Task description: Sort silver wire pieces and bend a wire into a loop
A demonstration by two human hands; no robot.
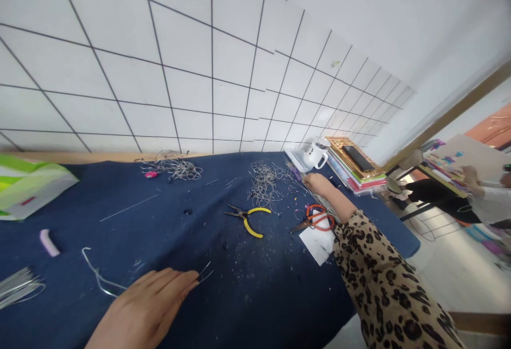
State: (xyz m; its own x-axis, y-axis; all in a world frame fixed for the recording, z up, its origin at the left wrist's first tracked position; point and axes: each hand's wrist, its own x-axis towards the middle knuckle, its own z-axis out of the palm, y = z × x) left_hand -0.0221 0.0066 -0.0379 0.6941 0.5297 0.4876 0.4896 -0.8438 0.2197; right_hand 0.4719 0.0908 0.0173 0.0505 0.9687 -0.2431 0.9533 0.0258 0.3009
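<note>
My left hand [149, 306] is low in the view, its fingers pressed together on a thin wire [205, 273]. Two wire ends stick out past the fingertips, and a bent, twisted length of silvery wire [97, 273] shows on the hand's other side; whether it is the same piece I cannot tell. My right hand [317, 183] reaches far out to the right, fingers curled down by a purple item [295, 172] and a bundle of straight wires [325, 202]; its fingertips are hidden. Yellow-handled pliers [247, 218] lie opened between the hands. Orange-handled scissors [317, 218] rest under my right forearm, partly on white paper [317, 242].
Tangled wire heaps [265, 181] lie towards the tiled wall [187, 72]. A white mug [316, 154] and stacked books with a phone [358, 158] stand at the right. At left are a green-white bag [35, 187], a lilac stick [49, 242] and a wire bundle [19, 287]. Another person [487, 200] sits far right.
</note>
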